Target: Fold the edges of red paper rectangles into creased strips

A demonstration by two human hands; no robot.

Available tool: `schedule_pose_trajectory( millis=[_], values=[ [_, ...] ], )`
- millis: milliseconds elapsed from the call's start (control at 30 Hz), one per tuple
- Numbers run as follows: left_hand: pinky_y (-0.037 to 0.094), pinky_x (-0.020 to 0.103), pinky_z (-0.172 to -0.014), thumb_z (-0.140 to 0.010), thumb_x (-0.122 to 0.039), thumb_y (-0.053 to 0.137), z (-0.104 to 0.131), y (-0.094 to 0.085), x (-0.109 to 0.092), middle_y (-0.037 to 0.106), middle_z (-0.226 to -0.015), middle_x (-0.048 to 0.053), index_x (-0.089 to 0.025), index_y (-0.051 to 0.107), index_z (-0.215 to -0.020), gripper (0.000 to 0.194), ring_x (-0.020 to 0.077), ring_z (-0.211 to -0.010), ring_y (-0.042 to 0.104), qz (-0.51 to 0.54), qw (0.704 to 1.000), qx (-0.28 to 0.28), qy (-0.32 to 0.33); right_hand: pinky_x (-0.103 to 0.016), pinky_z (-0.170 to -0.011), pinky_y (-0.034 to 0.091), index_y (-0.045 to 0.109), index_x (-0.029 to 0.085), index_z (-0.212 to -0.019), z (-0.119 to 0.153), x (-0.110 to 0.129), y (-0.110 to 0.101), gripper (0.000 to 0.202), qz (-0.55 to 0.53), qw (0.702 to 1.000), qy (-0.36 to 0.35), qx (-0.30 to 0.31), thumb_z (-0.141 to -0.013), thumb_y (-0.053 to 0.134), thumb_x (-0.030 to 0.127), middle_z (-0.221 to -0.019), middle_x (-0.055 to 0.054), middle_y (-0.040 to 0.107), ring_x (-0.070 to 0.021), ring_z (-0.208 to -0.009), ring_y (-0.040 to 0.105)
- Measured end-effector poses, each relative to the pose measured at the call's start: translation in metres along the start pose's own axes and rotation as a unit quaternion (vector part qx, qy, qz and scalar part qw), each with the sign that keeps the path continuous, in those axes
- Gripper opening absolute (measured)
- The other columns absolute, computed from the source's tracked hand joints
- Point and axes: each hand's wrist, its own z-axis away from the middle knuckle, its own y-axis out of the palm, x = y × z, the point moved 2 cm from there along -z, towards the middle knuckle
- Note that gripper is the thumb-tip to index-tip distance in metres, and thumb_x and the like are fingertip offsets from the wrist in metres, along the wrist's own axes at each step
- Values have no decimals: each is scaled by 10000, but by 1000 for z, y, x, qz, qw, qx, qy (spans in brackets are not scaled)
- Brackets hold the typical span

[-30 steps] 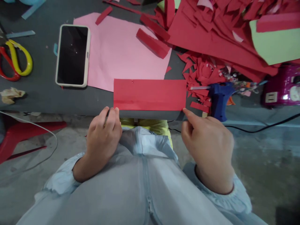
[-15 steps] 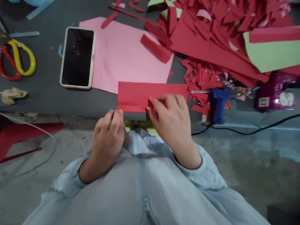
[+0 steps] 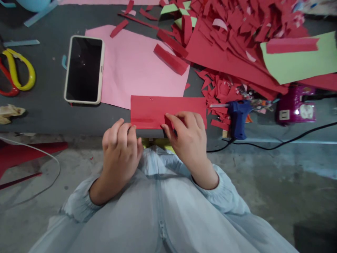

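Observation:
A red sheet of paper (image 3: 147, 109), folded or creased along its near side, lies flat at the table's front edge. My right hand (image 3: 189, 137) rests on its right half, the thumb and index finger parted and the other fingers loosely bent. My left hand (image 3: 119, 147) is at the table edge by the sheet's near left corner. Its fingers are loosely bent and apart, with one fingertip at that corner. I see nothing held in either hand. Under the red sheet's far side lies a larger pink sheet (image 3: 142, 70).
A phone (image 3: 84, 70) lies left of the pink sheet, with scissors (image 3: 21, 70) farther left. Red paper pieces (image 3: 237, 21) are heaped at the back right. A blue glue gun (image 3: 238, 117) with a black cable and a purple device (image 3: 296, 107) stand at the right.
My left fingers have shifted and spread a little more at the sheet's corner. The right hand stays on the red sheet. The whole view has shifted slightly.

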Motion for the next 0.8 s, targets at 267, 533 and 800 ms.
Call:
schedule_pose_trajectory(
  millis=[267,533,800],
  values=[
    [498,464,-909,-886,-207,602,-29,-3,20,692,-1000,115,-150,738,-935,155,313,-1091,585,0,999,9,-34,-352,-816,443,708,152,-1120,2,-2,2,296,-1,1000,-14,-26,-955,560,346,-974,-113,659,-225,-916,531],
    [468,424,-774,-875,-197,637,-32,-1,23,693,-839,60,-198,757,-894,122,260,-929,561,9,999,11,-52,-388,-864,413,676,246,-1223,4,12,-2,319,16,1000,-27,1,-940,536,198,-1057,-112,625,-237,-997,461],
    [446,401,-726,-868,-146,599,-35,0,20,704,-883,70,-191,741,-1004,202,255,-885,566,9,998,53,-23,-351,-818,378,624,336,-1297,-1,33,5,402,24,998,-54,18,-935,538,183,-947,-64,586,-211,-923,420]
  ],
)
